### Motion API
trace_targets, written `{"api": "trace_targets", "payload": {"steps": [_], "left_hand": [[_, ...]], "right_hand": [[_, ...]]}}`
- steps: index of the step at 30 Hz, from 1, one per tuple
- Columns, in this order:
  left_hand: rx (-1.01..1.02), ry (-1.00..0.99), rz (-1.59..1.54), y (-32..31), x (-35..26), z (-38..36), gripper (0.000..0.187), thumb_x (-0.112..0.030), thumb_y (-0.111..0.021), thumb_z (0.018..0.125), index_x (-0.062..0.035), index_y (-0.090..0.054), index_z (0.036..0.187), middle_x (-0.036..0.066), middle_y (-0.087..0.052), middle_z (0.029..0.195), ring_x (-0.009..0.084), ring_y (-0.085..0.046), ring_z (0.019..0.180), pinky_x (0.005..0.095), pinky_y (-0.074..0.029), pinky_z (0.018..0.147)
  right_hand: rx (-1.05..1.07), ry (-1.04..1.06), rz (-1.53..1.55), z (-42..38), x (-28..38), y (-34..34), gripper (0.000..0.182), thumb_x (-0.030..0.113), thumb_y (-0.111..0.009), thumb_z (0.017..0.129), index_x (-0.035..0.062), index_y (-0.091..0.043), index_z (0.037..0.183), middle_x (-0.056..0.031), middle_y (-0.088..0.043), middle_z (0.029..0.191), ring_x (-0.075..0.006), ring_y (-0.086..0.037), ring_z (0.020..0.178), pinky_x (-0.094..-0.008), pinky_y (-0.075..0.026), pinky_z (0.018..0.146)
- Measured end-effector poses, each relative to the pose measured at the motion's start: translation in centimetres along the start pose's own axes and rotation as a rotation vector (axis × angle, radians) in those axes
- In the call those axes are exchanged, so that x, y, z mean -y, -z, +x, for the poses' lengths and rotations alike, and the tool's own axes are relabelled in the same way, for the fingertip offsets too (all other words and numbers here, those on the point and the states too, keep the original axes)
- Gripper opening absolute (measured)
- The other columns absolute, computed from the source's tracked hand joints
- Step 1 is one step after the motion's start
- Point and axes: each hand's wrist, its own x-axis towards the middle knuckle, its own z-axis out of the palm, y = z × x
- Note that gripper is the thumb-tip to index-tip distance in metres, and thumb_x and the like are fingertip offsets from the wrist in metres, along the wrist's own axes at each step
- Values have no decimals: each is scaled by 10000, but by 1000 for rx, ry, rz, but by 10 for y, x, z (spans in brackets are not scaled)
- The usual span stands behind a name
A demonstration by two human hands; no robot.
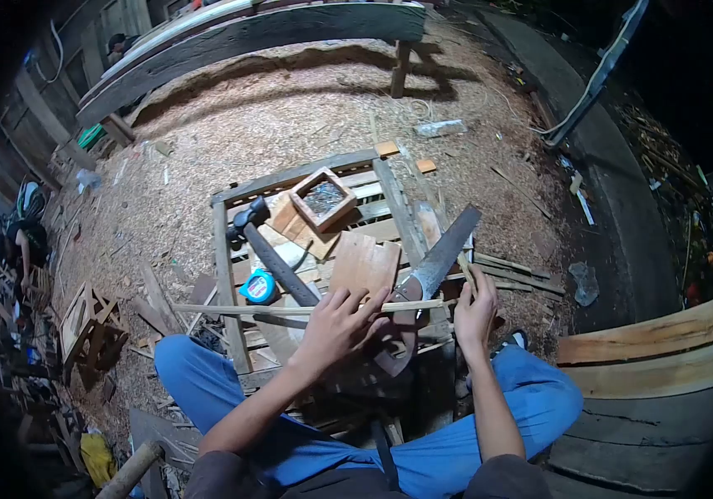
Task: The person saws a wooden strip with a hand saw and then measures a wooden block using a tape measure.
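My left hand (341, 326) is closed over a thin wooden strip (240, 309) that lies crosswise over a low slatted wooden stand (222, 241). Near the strip's right end, my right hand (474, 314) pinches a short light piece of wood (464, 269). Between the hands lies a handsaw (448, 254), its blade pointing away to the right and its handle partly under the strip. A flat wooden board (365, 264) rests just beyond my left fingers. Left of it are a hammer (280, 264) with a black head and a blue tape measure (259, 287).
A square wooden box (323, 200) of nails sits on the stand's far part. Sawdust and scraps cover the ground. A long heavy bench (265, 43) stands at the back; planks (656, 341) lie at right. Another person (32, 245) is at far left, near a small wooden frame (86, 328).
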Motion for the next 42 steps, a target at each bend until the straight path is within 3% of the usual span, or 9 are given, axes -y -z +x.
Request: {"api": "trace_targets", "payload": {"steps": [8, 11, 15, 19, 21, 24, 31, 39, 42], "left_hand": [[38, -90, 60, -23, -3, 15, 553, -227, -736, 896, -156, -625, 1432, 50, -659, 1083, 232, -602, 942, 363, -486, 797], [75, -78, 59, -23, -5, 16, 521, -215, -741, 890, -161, -652, 1401, 37, -665, 1064, 225, -604, 922, 354, -472, 768], [52, -83, 72, -24, -2, 13, 526, -220, -751, 878, -166, -658, 1394, 37, -672, 1071, 223, -604, 912, 355, -467, 759], [16, -57, 4, -13, -1, 12, 534, -130, -777, 840, -152, -685, 1365, 45, -687, 1102, 239, -619, 925, 365, -496, 804], [46, -31, -24, -1, 5, 7, 564, -139, -790, 825, -150, -676, 1376, 53, -687, 1108, 248, -618, 935, 374, -495, 814], [69, 17, -17, 20, 13, -5, 642, -158, -796, 801, -147, -636, 1423, 65, -672, 1112, 259, -614, 960, 389, -491, 829], [64, 192, 36, 27, 35, -46, 727, -254, -809, 822, -152, -566, 1499, 123, -595, 1301, 297, -568, 1100, 422, -470, 914], [-128, 266, 45, 18, 48, -62, 673, -371, -871, 755, -160, -659, 1357, 254, -510, 1338, 385, -567, 1117, 480, -503, 902], [-121, 394, 65, 23, 39, -59, 671, -443, -856, 761, -161, -683, 1345, 218, -552, 1159, 378, -564, 1061, 477, -481, 866]], "right_hand": [[-30, -43, -59, -12, -44, -1, 437, -96, -519, 955, -31, -642, 1369, -225, -586, 1203, -392, -597, 1133, -457, -474, 1009], [50, -25, 13, -16, -42, -2, 450, -110, -487, 951, -39, -630, 1373, -259, -549, 1314, -418, -572, 1242, -463, -454, 1074], [-5, 118, 72, -7, -26, -5, 429, -1, -543, 988, -40, -588, 1413, -281, -495, 1459, -473, -497, 1359, -488, -388, 1167], [-48, 220, 13, -18, 7, 8, 394, 166, -587, 1044, -20, -610, 1391, -232, -571, 1403, -420, -536, 1328, -496, -409, 1142], [85, 294, 55, -31, 20, 6, 391, 83, -681, 933, 16, -667, 1318, -189, -591, 1312, -397, -571, 1201, -484, -450, 1072], [300, 330, -35, -52, 37, -2, 518, 248, -823, 842, 60, -682, 1304, -180, -560, 1340, -384, -535, 1222, -484, -445, 1047], [409, 324, -161, -95, 85, -7, 607, 461, -838, 805, 61, -692, 1238, -221, -420, 1492, -451, -352, 1396, -603, -327, 1132], [383, 406, -122, -94, 82, -21, 459, 317, -845, 757, 0, -743, 1074, -213, -396, 1533, -433, -320, 1432, -573, -318, 1156], [325, 466, -88, -85, 78, -22, 436, 237, -854, 715, 4, -746, 1067, -182, -440, 1509, -409, -378, 1406, -531, -332, 1162]]}}
